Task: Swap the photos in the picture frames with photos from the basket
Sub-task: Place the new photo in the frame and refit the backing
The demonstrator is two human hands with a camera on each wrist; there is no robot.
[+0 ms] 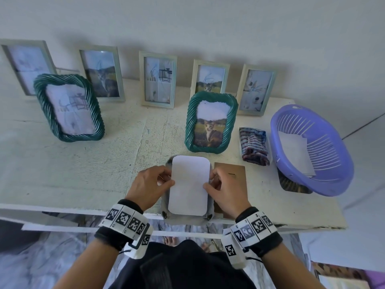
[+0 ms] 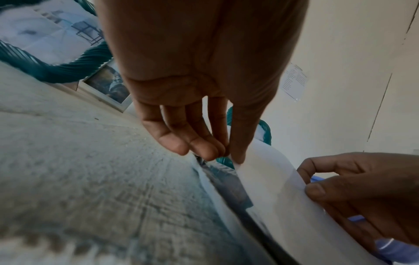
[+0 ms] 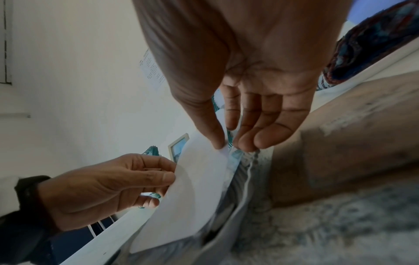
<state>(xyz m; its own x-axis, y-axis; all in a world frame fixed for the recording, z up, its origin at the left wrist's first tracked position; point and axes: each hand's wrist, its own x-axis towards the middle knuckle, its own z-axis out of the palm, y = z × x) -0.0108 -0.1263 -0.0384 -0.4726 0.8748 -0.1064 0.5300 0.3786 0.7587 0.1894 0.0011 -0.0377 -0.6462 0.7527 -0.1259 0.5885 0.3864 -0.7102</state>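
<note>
The head view alone showed the whole layout: a white, round-cornered photo (image 1: 189,187), blank side up, lay over a face-down frame (image 1: 166,202) at the table's (image 1: 83,167) near edge, with the purple basket (image 1: 333,180) well apart to the right. The wrist views alone showed the photo's edges lifted clear of the frame. The left hand (image 1: 149,187) pinched the photo's left edge between thumb and fingers; the right hand (image 1: 226,191) pinched its right edge likewise. The photo sat directly between both hands.
</note>
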